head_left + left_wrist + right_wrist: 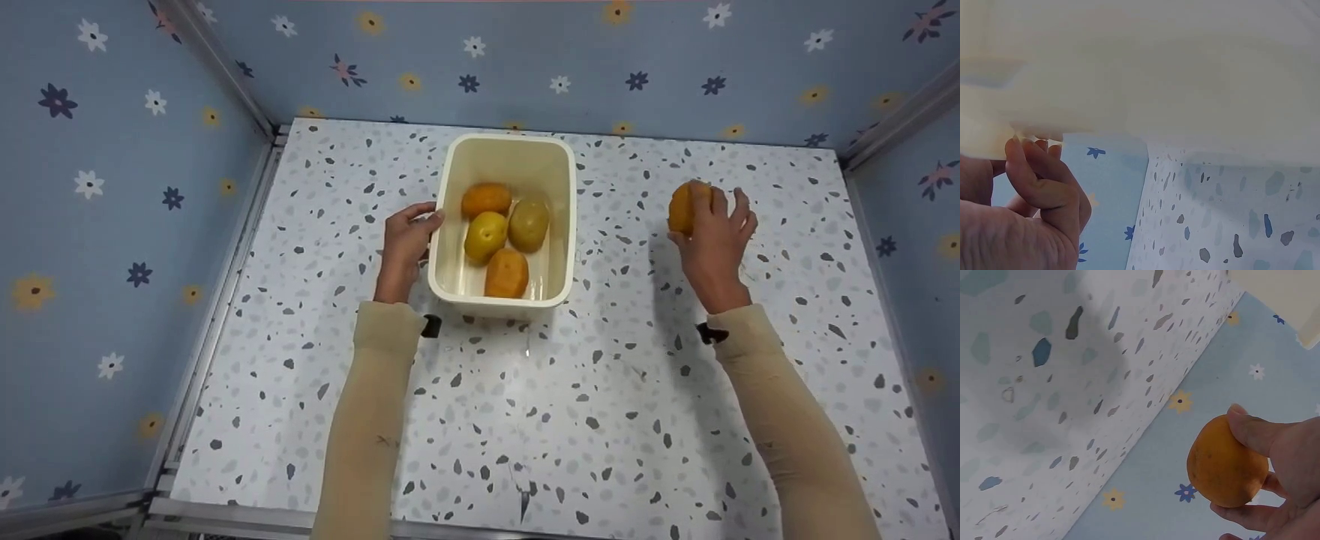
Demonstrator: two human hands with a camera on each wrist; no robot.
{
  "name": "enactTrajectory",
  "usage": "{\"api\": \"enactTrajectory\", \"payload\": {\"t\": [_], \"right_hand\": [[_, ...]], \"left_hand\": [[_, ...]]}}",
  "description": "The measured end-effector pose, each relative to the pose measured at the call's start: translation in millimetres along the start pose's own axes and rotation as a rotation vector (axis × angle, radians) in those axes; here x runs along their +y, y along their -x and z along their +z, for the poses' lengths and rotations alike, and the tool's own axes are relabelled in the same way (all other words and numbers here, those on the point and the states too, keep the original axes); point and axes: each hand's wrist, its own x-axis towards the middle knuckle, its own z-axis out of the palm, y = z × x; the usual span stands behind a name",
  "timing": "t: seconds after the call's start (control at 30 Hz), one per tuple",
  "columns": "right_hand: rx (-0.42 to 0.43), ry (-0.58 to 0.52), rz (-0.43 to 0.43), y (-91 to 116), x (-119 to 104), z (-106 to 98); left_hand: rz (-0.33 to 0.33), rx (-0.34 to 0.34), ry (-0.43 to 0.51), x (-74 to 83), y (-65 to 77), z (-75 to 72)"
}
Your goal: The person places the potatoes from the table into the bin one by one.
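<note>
A cream plastic bin (503,301) holds several rounded fruits: an orange-coloured one (486,199) at the back, a yellow one (486,235) in the middle, a greenish one (529,225) to the right and another orange-coloured one (507,273) in front. My left hand (409,238) grips the bin's left side, thumb at the rim. Its curled fingers show below the blurred bin wall in the left wrist view. Off to the right, my right hand (716,244) holds a round orange-yellow fruit (1225,462) between thumb and fingers, raised over the table.
The speckled white table (600,420) is enclosed by blue floral panels at the back (517,60), left (135,225) and right. Metal framing (217,330) runs along the table's left side. Dark bands show at both wrists beneath beige sleeves (367,420).
</note>
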Motion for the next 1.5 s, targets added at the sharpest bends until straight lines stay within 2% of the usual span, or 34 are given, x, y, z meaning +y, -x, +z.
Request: {"api": "enactTrajectory", "payload": {"t": [0.33, 0.83, 1.5], "right_hand": [[-0.01, 0.0, -0.056, -10.4, -31.3, 2.1], [-0.03, 0.001, -0.088, -19.5, -66.3, 1.3], [-0.01, 0.002, -0.173, -26.5, -111.5, 0.6]], "left_hand": [[-0.004, -0.001, 0.006, -1.0, 0.6, -1.3], [-0.011, 0.0, 0.021, -1.2, 2.9, -0.5], [-0.019, 0.001, 0.013, -0.7, 1.2, -0.8]]}}
